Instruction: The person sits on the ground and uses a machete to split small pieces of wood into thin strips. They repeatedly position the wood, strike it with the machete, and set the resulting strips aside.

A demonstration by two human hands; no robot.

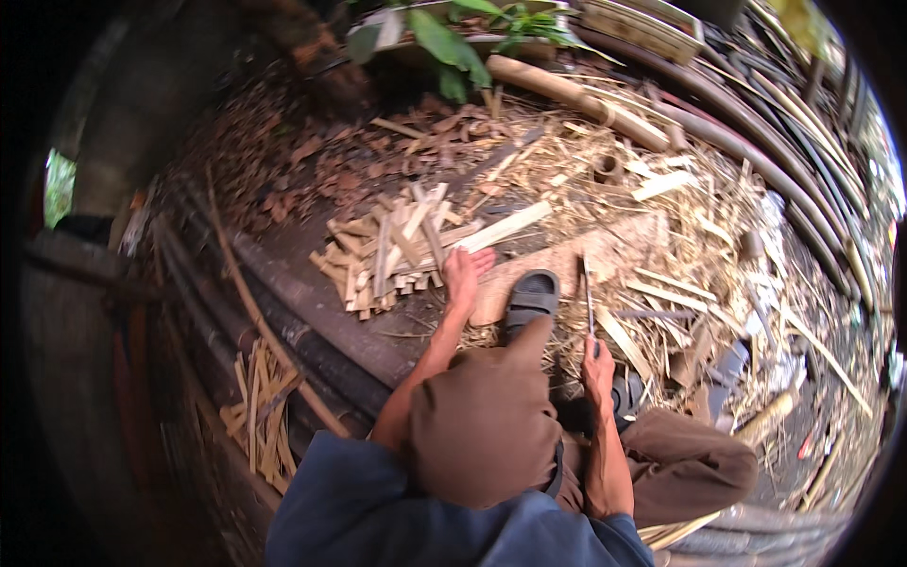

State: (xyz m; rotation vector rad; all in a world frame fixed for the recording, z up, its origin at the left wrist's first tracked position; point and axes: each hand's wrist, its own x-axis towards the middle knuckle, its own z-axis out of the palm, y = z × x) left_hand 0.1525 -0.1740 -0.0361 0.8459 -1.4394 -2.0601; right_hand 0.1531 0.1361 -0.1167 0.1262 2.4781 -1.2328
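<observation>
My left hand (463,276) is stretched out flat, with its fingers extended at the right edge of a pile of short split bamboo pieces (389,248). Just past its fingertips lie longer pale bamboo strips (510,223); whether the hand touches them is hard to tell. A knife (588,293) is gripped in my right hand (598,367), its long narrow blade pointing away from me over a wooden board (614,248). My sandalled foot (533,295) rests on that board, between the two hands.
Split strips and shavings (661,312) litter the ground to the right. A bamboo pole (576,99) lies at the back, below green leaves (444,47). Dark poles (302,345) run along the left, with a bundle of strips (260,411) on them. Dry leaves (312,151) cover the far left.
</observation>
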